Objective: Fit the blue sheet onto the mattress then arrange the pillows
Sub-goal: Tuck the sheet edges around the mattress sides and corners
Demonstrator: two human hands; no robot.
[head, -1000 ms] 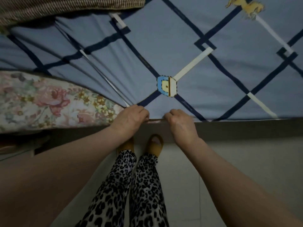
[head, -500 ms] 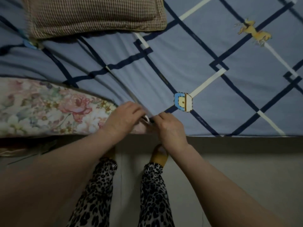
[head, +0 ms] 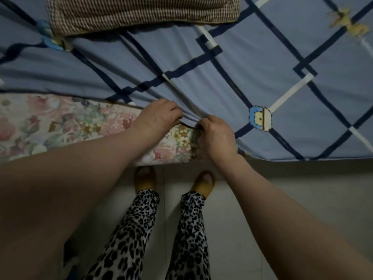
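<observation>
Fingers [head: 175,116] of both hands pinch the blue sheet [head: 252,63] edge over the mattress [head: 60,126].

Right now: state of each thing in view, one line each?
blue sheet: spread on top, near edge bunched and lifted, not pulled over the side at left
mattress: floral side bare at left
checked pillow: lying flat on the sheet
left hand: gripping the sheet edge
right hand: gripping the sheet edge
</observation>
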